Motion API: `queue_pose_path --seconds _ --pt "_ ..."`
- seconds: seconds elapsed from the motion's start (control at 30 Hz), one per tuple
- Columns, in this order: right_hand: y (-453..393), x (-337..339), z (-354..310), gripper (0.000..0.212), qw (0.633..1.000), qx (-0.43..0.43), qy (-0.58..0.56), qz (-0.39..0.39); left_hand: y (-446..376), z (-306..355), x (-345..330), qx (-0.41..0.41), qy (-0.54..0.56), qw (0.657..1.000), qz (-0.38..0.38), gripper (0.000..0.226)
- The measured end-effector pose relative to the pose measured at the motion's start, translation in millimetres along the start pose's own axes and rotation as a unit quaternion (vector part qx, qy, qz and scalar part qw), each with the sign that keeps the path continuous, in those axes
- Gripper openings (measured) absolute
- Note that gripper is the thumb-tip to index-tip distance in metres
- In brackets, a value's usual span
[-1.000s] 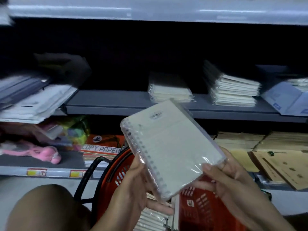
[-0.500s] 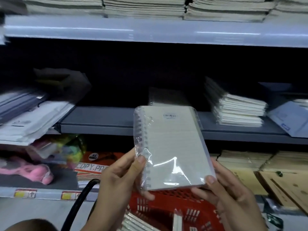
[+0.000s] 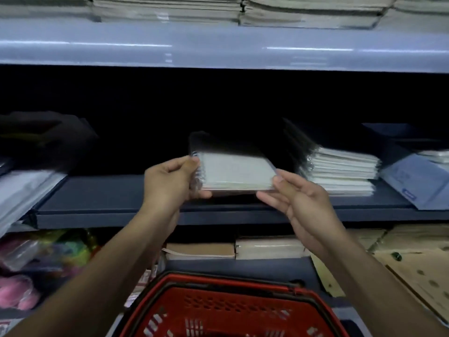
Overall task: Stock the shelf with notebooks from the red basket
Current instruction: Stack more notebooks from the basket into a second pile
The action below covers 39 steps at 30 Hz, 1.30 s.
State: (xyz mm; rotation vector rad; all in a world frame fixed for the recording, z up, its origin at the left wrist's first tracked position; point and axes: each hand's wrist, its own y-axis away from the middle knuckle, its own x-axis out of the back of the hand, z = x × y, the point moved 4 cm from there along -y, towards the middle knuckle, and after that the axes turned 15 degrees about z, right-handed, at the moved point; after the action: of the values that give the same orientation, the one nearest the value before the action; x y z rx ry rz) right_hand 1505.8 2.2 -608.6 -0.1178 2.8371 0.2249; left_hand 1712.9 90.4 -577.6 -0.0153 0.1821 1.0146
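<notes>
judged small white spiral-bound notebook in clear plastic wrap [image 3: 237, 172] light, fairly stiff, film slippery; best taken at short edges. my left hand [image 3: 170, 183] gripped spiral edge, fingers curled round it. my right hand [image 3: 301, 203] half open, thumb and fingertips pinching opposite corner. notebook lay flat between hands, above dark grey metal shelf [image 3: 109, 203]; red plastic basket [image 3: 226, 310] below both wrists.
</notes>
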Motion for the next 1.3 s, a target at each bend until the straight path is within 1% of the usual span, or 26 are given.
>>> queue_pose_path --seconds 0.1,0.17,0.23,0.3,0.33,0.4,0.43,0.5,0.57,0.63,0.73,0.8,0.9,1.0,1.07,1.13,1.23,1.3 --pt "-24 -14 -1 0.041 0.999 0.009 0.048 -0.002 -24 -2 -9 0.000 -0.024 0.999 0.025 0.012" --pt "-32 -17 0 0.042 0.994 0.038 0.103 0.012 -29 -8 -7 -0.015 -0.037 0.999 0.036 0.014" --pt "-33 -12 5 0.049 0.981 0.079 0.176 0.023 -26 -16 5 -0.065 -0.088 0.993 0.043 0.026" --pt "-31 -1 10 0.052 0.961 0.128 0.242 0.028 -19 -25 19 -0.146 -0.175 0.973 0.044 0.040" --pt "-29 4 11 0.049 0.947 0.159 0.278 0.035 -16 -29 25 -0.177 -0.209 0.961 0.040 0.045" --pt "-30 10 12 0.039 0.915 0.220 0.332 0.066 -14 -37 27 -0.215 -0.235 0.948 0.028 0.050" --pt "-32 10 12 0.034 0.910 0.237 0.330 0.078 -16 -39 26 -0.227 -0.236 0.944 0.028 0.050" --pt "-37 5 12 0.026 0.919 0.235 0.301 0.092 -23 -40 19 -0.233 -0.227 0.945 0.030 0.050" --pt "-44 -1 11 0.018 0.936 0.199 0.271 0.106 -33 -41 9 -0.206 -0.205 0.957 0.021 0.052" --pt "-52 -8 13 0.016 0.947 0.171 0.253 0.105 -43 -45 0 -0.164 -0.170 0.971 0.012 0.053" --pt "-57 -12 16 0.010 0.953 0.159 0.236 0.108 -46 -51 -8 -0.123 -0.119 0.985 0.015 0.053" --pt "-56 -10 17 0.009 0.951 0.160 0.235 0.118 -44 -54 -9 -0.112 -0.093 0.989 0.021 0.053" --pt "-52 -6 19 0.011 0.951 0.167 0.228 0.130 -42 -57 -10 -0.115 -0.090 0.989 0.015 0.054" --pt "-45 0 21 0.013 0.947 0.173 0.228 0.146 -39 -59 -13 -0.119 -0.098 0.988 -0.010 0.054" --pt "-40 4 22 0.015 0.949 0.168 0.227 0.140 -38 -59 -13 -0.118 -0.099 0.988 -0.023 0.057" --pt "-34 8 20 0.022 0.948 0.174 0.229 0.132 -33 -57 -10 -0.121 -0.098 0.987 -0.036 0.061" --pt "-18 16 15 0.036 0.943 0.190 0.236 0.135 -16 -52 -1 -0.144 -0.105 0.984 -0.022 0.061" --pt "-2 22 12 0.036 0.938 0.206 0.252 0.120 -1 -45 11 -0.156 -0.096 0.983 -0.008 0.058"
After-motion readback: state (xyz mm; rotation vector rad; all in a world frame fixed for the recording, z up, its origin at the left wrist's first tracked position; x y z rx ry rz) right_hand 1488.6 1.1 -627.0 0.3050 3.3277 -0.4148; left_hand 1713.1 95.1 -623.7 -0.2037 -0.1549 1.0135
